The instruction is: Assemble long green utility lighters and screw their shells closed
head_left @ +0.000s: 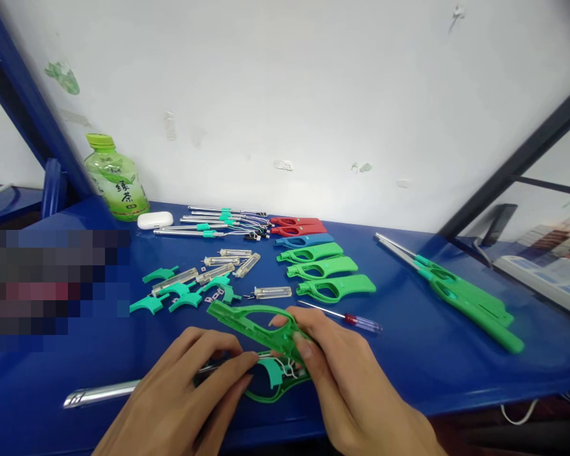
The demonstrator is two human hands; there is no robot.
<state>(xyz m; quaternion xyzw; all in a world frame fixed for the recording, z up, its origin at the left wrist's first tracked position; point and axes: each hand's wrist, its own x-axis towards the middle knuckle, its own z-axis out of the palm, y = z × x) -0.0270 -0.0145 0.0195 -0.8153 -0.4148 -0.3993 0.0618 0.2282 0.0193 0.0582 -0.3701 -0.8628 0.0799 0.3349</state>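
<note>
My right hand (346,373) grips a green lighter shell half (251,323), thumb on top, tilted over the lower half of the lighter (266,399). That lower half has a teal trigger (272,372) and thin white wires (289,367) showing inside it. A silver metal tube (102,393) runs out from it to the left. My left hand (190,380) is closed around the lower half near the base of the tube, fingertips by the trigger. The fingers cover part of the tube and its joint with the shell. At the right the two shell halves are still apart.
Silver tubes with wires (204,218), clear fuel tanks (272,292), teal triggers (185,297) and coloured shells (337,288) lie behind my hands. A screwdriver (361,322), long green lighters (475,304), a tea bottle (118,183) and a white case (155,220) are around them.
</note>
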